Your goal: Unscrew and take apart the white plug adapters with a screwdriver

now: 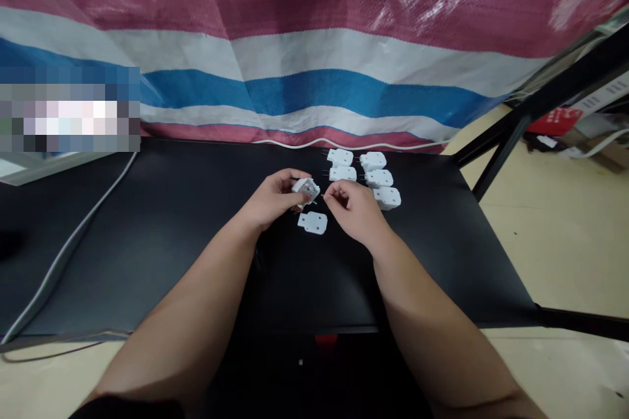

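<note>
Clamping a white plug (305, 190) in your left hand (272, 200), you are pinching the fingers of your right hand (354, 209) together just beside it, with 5 more plugs (343, 173) lying in rows within easy reach.

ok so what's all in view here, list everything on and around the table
plug-shaped plastic parts: 7, white, five grouped at the table's far side, one lying nearer the person, one in the left hand
tabletop: 1, black, under the parts
woven tarp: 1, pink, white and blue stripes, hanging behind the table
thick cable: 1, pale grey, across the table's left side
thin cable: 1, white, along the table's far edge
metal frame: 1, black, right of the table
packet: 1, red, far right beyond the frame
floor: 1, beige, around the table
left hand: 1, bare, gripping a part
right hand: 1, bare, right beside that part
forearms: 2, bare, coming up from the bottom
</note>
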`<state>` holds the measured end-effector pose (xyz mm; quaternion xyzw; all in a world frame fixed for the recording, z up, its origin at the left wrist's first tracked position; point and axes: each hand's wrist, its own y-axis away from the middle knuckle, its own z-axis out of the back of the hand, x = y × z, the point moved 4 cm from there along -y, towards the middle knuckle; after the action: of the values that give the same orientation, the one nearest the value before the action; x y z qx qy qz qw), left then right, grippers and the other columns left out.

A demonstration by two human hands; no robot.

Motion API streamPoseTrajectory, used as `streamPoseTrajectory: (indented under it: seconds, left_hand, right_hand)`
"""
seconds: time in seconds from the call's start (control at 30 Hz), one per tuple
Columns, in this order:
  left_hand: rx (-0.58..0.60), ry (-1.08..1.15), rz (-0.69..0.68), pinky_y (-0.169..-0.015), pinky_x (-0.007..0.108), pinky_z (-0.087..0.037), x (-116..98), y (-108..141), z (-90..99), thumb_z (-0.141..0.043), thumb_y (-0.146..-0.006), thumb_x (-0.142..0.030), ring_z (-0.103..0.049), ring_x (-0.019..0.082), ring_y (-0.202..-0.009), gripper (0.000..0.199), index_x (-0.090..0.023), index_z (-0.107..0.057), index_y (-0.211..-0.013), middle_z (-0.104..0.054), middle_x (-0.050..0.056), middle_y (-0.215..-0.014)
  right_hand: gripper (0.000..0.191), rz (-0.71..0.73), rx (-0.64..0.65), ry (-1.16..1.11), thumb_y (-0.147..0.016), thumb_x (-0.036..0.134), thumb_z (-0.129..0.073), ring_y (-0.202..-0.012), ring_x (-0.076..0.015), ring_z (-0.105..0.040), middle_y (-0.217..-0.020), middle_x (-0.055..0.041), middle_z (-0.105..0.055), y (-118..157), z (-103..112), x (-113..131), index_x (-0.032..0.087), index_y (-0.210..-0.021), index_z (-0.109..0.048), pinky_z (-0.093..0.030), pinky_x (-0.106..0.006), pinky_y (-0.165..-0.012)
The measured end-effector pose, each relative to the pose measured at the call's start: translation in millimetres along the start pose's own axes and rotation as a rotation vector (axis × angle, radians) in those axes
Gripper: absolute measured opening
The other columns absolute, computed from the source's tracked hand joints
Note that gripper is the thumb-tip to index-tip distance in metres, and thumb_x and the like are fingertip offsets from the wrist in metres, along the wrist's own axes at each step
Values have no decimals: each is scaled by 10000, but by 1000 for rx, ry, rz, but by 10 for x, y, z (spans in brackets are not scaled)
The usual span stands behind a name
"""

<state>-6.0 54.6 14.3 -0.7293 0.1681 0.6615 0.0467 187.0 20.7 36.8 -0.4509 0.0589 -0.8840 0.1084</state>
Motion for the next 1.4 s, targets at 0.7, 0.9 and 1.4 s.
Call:
streamPoseTrajectory:
  seconds: [0.7, 0.9, 1.4]
  left_hand:
    - [-10, -9, 52, -555, 205, -483, 24, -11, 12, -870, -732, -182, -664, 127, -743, 391, -166, -769, -1109, -763, 57, -935]
    - [-7, -1, 51, -543, 205, -470, 32, -10, 18, -873, -738, -177, -651, 119, -722, 382, -163, -775, -1107, -758, 54, -924]
    - [33, 9, 43, -532, 194, -487, 16, 6, -24, -893, -756, -209, -640, 104, -665, 378, -154, -773, -1110, -755, 46, -880]
  right_hand:
    - [180, -169, 155, 144, -797, 70, -716, -491, -168, -643, -638, -11, -717, 39, -32, -185, 230, -714, -698, -473, -309, -502]
    - [150, -104, 83, 87, -887, 178, -714, -516, -163, -631, -639, 10, -685, 38, -22, -138, 243, -771, -644, -484, -316, -547]
    - [100, -6, 30, -172, -889, 204, -673, -720, -192, -734, -849, -19, -768, 25, -103, -67, 239, -977, -705, -595, -354, -706]
